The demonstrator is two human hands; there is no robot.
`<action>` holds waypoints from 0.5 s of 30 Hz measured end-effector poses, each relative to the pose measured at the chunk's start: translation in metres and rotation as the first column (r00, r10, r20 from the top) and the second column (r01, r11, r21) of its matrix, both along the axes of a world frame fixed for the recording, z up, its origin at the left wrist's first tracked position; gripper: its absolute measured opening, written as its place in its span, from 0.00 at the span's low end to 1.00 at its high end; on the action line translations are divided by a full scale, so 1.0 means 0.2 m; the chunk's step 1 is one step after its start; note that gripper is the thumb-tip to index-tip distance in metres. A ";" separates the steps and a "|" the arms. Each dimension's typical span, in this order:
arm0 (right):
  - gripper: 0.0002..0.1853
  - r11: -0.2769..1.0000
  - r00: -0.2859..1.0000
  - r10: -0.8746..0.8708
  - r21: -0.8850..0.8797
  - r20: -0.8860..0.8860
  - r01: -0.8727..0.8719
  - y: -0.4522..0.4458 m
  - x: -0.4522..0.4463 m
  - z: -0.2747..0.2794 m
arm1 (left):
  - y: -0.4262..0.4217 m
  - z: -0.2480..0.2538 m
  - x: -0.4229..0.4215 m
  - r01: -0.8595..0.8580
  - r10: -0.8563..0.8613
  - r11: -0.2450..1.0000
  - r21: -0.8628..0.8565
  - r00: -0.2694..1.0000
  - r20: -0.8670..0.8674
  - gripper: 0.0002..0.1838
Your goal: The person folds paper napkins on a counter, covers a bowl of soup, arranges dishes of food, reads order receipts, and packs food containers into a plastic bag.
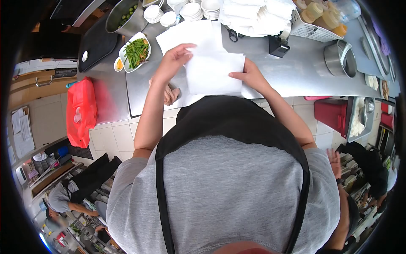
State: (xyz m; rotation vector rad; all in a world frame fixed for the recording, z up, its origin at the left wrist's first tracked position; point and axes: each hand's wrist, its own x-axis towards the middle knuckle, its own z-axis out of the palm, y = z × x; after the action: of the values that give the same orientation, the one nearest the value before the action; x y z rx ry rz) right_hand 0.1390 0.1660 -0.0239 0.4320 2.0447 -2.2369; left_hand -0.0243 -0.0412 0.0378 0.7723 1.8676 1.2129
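Observation:
A white paper sheet or thin stack [213,74] lies between my hands near the front edge of the steel counter. My right hand [249,77] pinches its right edge, thumb on top. My left hand [175,61] is at the upper left corner of the paper, fingers curled; whether it grips the paper cannot be made out. More white paper [190,36] lies flat behind it. A crumpled brownish cloth [170,95] rests beside my left forearm at the counter edge.
Green beans in a white dish [136,53], a small sauce cup [118,64], a metal pot [125,17], stacked white bowls [191,11], scissors [232,34], a black dispenser [279,45], a bottle basket [315,29], a steel pot [339,59] and a red bag [81,112] surround the workspace. Co-workers stand behind.

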 end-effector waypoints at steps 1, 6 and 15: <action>0.25 1.000 1.000 -0.004 0.000 0.003 0.004 0.01 0.03 -0.04 | 0.02 -0.06 0.00 -0.155 0.160 0.987 0.043 0.979 -0.125 0.14; 0.23 0.759 0.812 -0.555 -0.291 0.179 0.583 0.01 0.18 -0.20 | 0.19 -0.28 0.22 -0.091 0.153 0.978 0.185 0.922 -0.354 0.13; 0.26 0.775 0.833 -0.552 0.395 0.042 0.494 0.07 0.40 -0.24 | 0.34 -0.48 0.42 0.438 -0.297 0.898 0.045 0.680 -0.670 0.20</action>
State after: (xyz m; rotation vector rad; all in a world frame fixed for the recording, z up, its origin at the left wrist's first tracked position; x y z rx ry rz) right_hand 0.2189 0.1794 -0.0718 1.3230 2.4917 -1.9383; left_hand 0.0589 0.0265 -0.0585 1.7896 1.9700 0.9300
